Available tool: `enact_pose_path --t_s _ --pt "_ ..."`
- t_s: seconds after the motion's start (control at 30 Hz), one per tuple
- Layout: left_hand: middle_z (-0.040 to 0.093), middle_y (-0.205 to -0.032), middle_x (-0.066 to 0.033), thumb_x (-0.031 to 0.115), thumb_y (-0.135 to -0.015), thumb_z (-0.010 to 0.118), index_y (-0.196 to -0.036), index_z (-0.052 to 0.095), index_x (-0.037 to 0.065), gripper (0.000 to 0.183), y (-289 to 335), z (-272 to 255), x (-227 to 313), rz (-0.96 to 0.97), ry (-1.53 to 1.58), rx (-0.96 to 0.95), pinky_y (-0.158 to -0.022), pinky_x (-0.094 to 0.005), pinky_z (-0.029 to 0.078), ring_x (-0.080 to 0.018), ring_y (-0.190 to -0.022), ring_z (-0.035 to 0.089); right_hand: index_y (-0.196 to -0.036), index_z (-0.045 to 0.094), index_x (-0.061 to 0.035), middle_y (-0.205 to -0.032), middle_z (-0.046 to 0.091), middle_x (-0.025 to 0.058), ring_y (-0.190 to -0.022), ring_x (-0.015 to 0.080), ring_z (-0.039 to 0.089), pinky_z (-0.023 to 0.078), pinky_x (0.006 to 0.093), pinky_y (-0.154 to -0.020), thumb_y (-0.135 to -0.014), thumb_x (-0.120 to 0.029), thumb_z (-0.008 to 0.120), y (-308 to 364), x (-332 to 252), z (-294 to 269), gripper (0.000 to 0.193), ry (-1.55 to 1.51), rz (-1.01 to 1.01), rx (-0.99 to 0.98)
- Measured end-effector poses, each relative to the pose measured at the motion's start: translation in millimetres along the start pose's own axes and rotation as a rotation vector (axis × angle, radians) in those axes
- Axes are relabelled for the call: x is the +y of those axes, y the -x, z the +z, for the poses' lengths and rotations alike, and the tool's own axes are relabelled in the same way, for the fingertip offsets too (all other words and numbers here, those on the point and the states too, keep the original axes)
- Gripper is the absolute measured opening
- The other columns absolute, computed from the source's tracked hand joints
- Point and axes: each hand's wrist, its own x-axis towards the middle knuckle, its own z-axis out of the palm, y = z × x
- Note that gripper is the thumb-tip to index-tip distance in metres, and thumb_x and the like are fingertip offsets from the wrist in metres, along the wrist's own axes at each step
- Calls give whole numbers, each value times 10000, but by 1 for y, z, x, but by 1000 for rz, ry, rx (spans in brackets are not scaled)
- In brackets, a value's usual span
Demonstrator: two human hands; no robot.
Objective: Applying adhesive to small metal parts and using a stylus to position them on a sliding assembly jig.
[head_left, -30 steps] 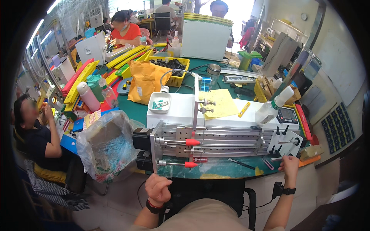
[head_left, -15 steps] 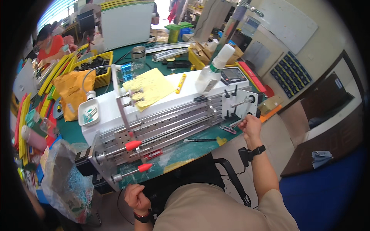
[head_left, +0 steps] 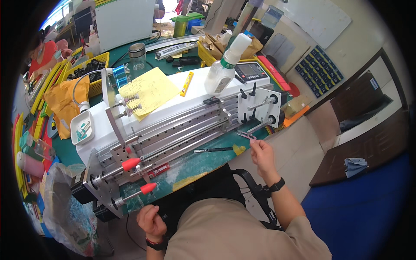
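Note:
A long metal machine (head_left: 173,125) with rails lies across the green bench. My right hand (head_left: 263,158) is beside its right end, thumb and forefinger pinched at the near end of small pink-and-grey snips (head_left: 245,135). Above them, a white end plate (head_left: 260,106) carries black clamp levers and two metal rods. In front of the machine's left end, my left hand (head_left: 151,222) is held low with curled fingers; I see nothing in it. Closest to that hand is a red cone tip (head_left: 148,188) on a spindle, with another red cone (head_left: 131,164) above.
A white bottle (head_left: 222,73), yellow paper (head_left: 149,92) and a small white tray (head_left: 82,128) rest on the machine's white housing. On the bench lie a black pen-like tool (head_left: 213,150) and a red block (head_left: 158,170). A clear plastic bag (head_left: 65,208) hangs at left.
My right hand has moved from the end plate's lower rod, down and left to the snips. My left hand stays curled in nearly the same place. The whole view has shifted slightly.

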Motion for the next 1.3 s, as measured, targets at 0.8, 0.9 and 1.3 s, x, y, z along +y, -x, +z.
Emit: enact_pose_path --t_s 0.8,0.9,1.3 --pt "659 -950 -113 83 -929 728 -983 677 74 75 30 59 28 -313 -126 -846 -693 -456 556 -356 -817 695 -1085 686 29 -841 732 162 -777 295 737 572 393 -755 -934 -115 766 62 119 82 224 376 -11 -705" --pt "665 -942 -119 81 -932 730 -989 680 65 77 29 60 26 -346 -153 -863 -693 -459 553 -362 -810 695 -1151 720 31 -958 775 173 -894 346 762 592 416 -821 -929 -118 768 56 160 110 271 275 -112 -775" --pt "695 -924 -115 81 -936 742 -995 706 67 70 41 33 40 -531 -240 -772 -685 -458 561 -357 -816 711 -1399 692 13 -1385 705 275 -1335 441 638 491 500 -1158 -941 -277 799 56 209 196 553 520 -455 -1095"
